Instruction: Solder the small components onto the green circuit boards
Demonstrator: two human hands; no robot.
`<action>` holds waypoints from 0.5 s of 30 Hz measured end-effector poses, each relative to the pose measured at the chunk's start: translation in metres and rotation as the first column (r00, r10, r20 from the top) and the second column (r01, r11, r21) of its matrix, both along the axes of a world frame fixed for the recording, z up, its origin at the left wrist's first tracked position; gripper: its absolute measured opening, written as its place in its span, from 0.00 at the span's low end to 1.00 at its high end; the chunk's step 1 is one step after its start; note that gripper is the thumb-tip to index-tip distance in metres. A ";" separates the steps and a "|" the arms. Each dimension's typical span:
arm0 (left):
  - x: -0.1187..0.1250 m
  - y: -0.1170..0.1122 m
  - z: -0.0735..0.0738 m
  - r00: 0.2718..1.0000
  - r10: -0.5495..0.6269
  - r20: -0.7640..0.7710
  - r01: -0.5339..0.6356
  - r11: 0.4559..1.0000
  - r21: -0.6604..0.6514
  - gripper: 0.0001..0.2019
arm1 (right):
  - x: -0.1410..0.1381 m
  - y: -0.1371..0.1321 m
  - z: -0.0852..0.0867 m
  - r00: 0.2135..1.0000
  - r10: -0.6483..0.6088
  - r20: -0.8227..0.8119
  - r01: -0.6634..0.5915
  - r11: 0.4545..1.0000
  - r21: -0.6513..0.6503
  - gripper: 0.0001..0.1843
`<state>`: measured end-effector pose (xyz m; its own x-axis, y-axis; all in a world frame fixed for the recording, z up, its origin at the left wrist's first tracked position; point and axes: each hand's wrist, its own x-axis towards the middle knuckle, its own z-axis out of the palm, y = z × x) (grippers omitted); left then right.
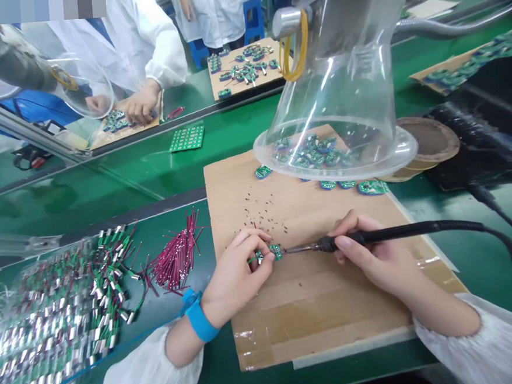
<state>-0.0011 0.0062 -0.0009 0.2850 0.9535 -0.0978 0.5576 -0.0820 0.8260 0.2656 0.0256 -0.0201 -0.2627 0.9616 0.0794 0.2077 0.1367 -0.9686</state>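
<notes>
electronics factory, soldering iron [399,233], circuit boards [247,64]

counter [106,185]: glossy green
cardboard sheet [316,305]: tan, speckled with dark bits
small circuit board [275,251]: green, perhaps with silver dots
soldering iron [399,232]: black
wire bundle [175,259]: magenta-red
wristband [199,319]: bright blue
sleeves [150,378]: white

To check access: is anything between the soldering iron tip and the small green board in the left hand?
Nothing visible. The soldering iron in the right hand has its tip at the small green board, pinched by the left hand on the cardboard sheet.
</notes>
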 end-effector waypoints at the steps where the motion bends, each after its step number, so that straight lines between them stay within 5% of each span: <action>1: 0.000 0.000 0.000 1.000 0.003 0.004 -0.003 1.000 -0.004 0.05 | 0.000 0.000 0.000 1.000 0.004 0.013 -0.004 1.000 0.013 0.09; 15: 0.002 0.000 0.000 0.999 0.041 0.009 -0.040 0.999 -0.028 0.07 | 0.002 0.000 -0.005 0.994 0.036 0.100 -0.041 0.998 0.049 0.06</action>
<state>0.0006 0.0066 -0.0011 0.2473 0.9612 -0.1220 0.5521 -0.0363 0.8330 0.2674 0.0258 -0.0249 -0.3084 0.9460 0.1002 0.2957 0.1954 -0.9351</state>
